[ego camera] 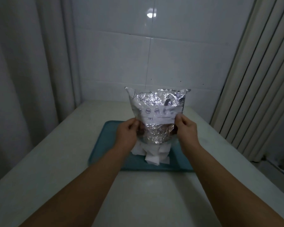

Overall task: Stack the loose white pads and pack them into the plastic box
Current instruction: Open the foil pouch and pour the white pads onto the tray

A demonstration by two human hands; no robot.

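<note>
left hand (pixel 127 131): you pinch bag (pixel 156 115), left edge
right hand (pixel 185 127): pinches right edge
pads (pixel 152 152): heaped on tray (pixel 105 145), desk (pixel 56 161)

Two bare hands are in view, a left hand (pixel 127 131) and a right hand (pixel 186 127), with two forearms reaching in from below. Between them is one crinkled silver foil bag (pixel 156 112). Under the bag lies one heap of white pads (pixel 152 152); they overlap, so an exact number cannot be told, but at least four show. There is one teal tray (pixel 105 141) on one pale table (pixel 56 161). Behind are tiled wall panels and two sets of curtains, one at each side.
</note>
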